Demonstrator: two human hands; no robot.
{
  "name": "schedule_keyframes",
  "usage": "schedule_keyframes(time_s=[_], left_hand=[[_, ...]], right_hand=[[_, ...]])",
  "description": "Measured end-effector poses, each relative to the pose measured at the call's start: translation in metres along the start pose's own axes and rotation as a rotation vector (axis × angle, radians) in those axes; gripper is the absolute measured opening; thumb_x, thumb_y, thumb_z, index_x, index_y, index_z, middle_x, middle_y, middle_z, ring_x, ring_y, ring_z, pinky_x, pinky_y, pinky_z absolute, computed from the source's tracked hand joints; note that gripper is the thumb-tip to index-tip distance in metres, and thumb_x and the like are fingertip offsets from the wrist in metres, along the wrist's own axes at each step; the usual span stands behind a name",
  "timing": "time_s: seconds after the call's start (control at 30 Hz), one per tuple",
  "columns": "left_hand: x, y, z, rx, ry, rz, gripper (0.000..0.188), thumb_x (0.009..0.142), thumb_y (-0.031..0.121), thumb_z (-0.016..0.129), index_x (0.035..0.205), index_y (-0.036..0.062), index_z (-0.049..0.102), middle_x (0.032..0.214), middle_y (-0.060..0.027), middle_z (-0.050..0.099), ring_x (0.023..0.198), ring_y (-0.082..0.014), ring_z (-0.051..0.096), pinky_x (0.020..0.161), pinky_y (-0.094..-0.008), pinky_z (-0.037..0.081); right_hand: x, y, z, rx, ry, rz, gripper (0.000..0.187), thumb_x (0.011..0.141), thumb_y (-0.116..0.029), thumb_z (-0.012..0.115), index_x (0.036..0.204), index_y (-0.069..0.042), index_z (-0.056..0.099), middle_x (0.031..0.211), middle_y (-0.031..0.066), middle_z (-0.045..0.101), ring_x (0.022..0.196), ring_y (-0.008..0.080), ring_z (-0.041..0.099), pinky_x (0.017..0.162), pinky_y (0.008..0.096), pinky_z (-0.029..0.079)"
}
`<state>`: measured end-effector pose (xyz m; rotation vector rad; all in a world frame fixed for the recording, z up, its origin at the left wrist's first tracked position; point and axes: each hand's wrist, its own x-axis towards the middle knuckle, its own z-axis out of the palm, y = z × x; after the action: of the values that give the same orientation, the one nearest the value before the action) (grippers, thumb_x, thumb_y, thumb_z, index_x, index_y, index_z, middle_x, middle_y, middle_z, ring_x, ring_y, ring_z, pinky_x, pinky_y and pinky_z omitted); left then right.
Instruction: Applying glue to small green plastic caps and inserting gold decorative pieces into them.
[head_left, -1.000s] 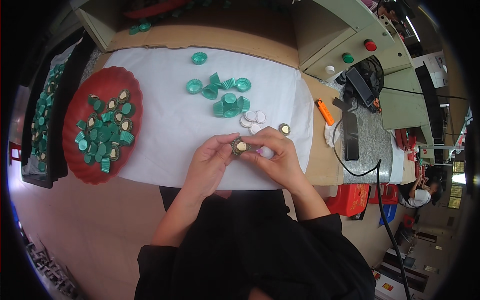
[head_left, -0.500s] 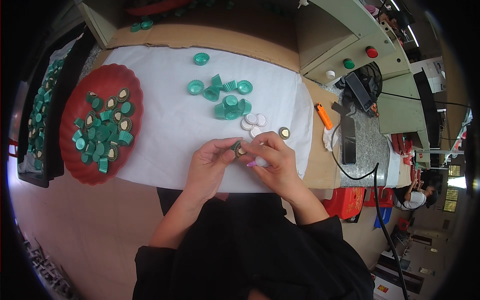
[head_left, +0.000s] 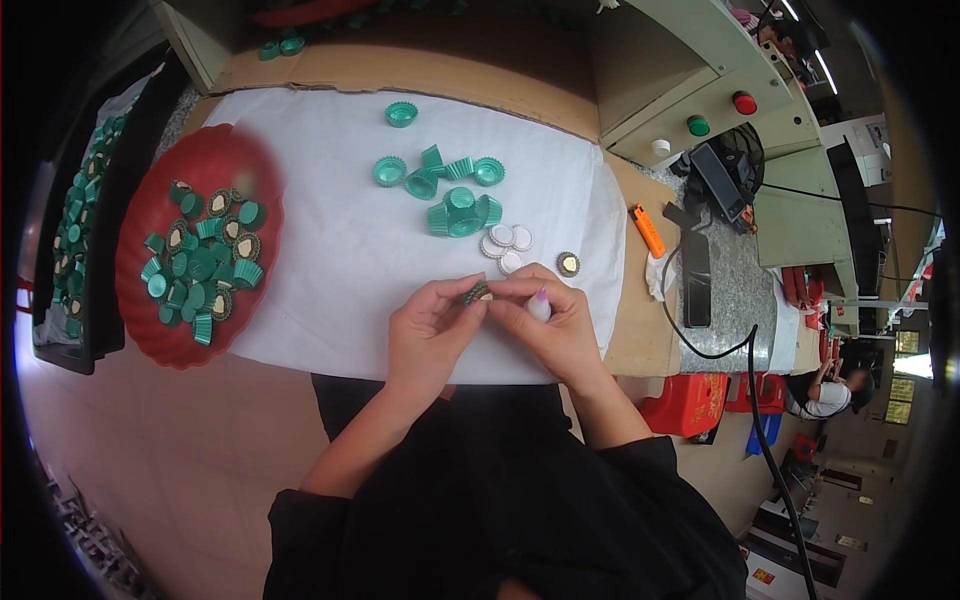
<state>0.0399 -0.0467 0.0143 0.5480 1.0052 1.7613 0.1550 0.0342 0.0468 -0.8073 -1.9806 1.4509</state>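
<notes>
Between the fingertips of both hands, just over the white sheet's near part, is a small dark green fluted cup (head_left: 476, 293) with a pale piece showing at its lower right. My left hand (head_left: 428, 325) pinches it from the left. The fingers of my right hand (head_left: 552, 325) meet it from the right. Tucked in that same right hand is a small white bottle (head_left: 540, 308), its purple tip upward. Beyond the hands lie several white round discs (head_left: 510, 240). A dark fluted cup with a gold-coloured centre (head_left: 568, 264) sits to the right of them.
Several green fluted cups (head_left: 460, 215) stand on the white sheet (head_left: 320, 250). At left are a red scalloped plate (head_left: 150, 310) and a black tray (head_left: 85, 355), both holding more cups. On the right lie an orange-handled cutter (head_left: 648, 232) and a black cable (head_left: 715, 356).
The bottle in my right hand has turned from purple tip pointing left to tip upward. My right fingers have closed in on the cup, which is turned differently.
</notes>
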Motion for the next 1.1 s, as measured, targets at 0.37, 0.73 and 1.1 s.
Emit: schedule_keyframes(time_s=[0.37, 0.73, 1.1], left_hand=[[-0.002, -0.015, 0.007, 0.136, 0.083, 0.197, 0.027, 0.074, -0.007, 0.056, 0.101, -0.0031, 0.050, 0.091, -0.0061, 0.055, 0.084, -0.0093, 0.053, 0.074, -0.0216, 0.043], [-0.006, -0.019, 0.002, 0.258, 0.046, 0.223, 0.030, 0.074, -0.007, 0.056, 0.104, -0.0006, 0.052, 0.091, -0.0050, 0.054, 0.079, -0.0080, 0.052, 0.069, -0.0203, 0.042], [-0.005, -0.015, 0.000, 0.279, 0.009, 0.271, 0.029, 0.077, -0.006, 0.053, 0.106, -0.0009, 0.052, 0.099, -0.0076, 0.053, 0.084, -0.0090, 0.051, 0.073, -0.0207, 0.041]], right_hand=[[0.002, -0.007, 0.006, 0.357, 0.064, 0.400, 0.013, 0.076, -0.006, 0.060, 0.087, 0.000, 0.058, 0.075, 0.0011, 0.058, 0.066, 0.0044, 0.049, 0.060, 0.0167, 0.039], [0.001, 0.000, -0.001, 0.400, 0.025, 0.498, 0.012, 0.076, -0.012, 0.061, 0.081, -0.002, 0.058, 0.068, 0.0021, 0.056, 0.051, 0.0052, 0.044, 0.046, 0.0175, 0.035], [0.001, -0.004, 0.002, 0.377, 0.037, 0.490, 0.012, 0.075, -0.012, 0.062, 0.081, -0.002, 0.058, 0.067, 0.0011, 0.055, 0.052, 0.0056, 0.045, 0.047, 0.0177, 0.035]])
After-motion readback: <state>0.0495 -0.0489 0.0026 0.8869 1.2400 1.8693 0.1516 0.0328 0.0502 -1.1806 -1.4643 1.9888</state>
